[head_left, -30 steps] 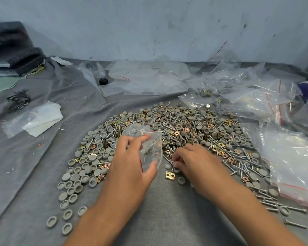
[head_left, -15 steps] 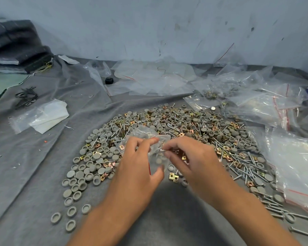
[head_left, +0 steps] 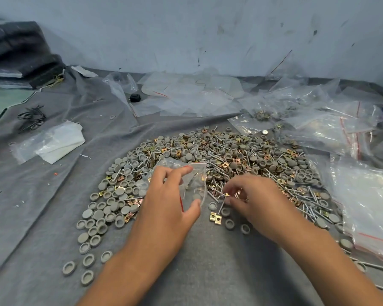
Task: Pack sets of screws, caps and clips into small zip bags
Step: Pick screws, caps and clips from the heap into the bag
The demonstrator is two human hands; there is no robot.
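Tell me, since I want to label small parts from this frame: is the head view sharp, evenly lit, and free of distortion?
Head view: light is soft and even, shadows faint; the parts pile is fairly sharp; the clear zip bag in the left hand shows mild glare; the right hand fingertips look slightly blurred; wide-angle bending curves the edges.

Soft, even, cool daylight fills the frame, with no hard shadows; only faint shade lies under the forearms at the bottom. Glare streaks the clear plastic bags [head_left: 332,127] at right and upper center. Wide-angle distortion bends the wall line toward the edges. Detail is slightly soft throughout, blurrier at the corners.
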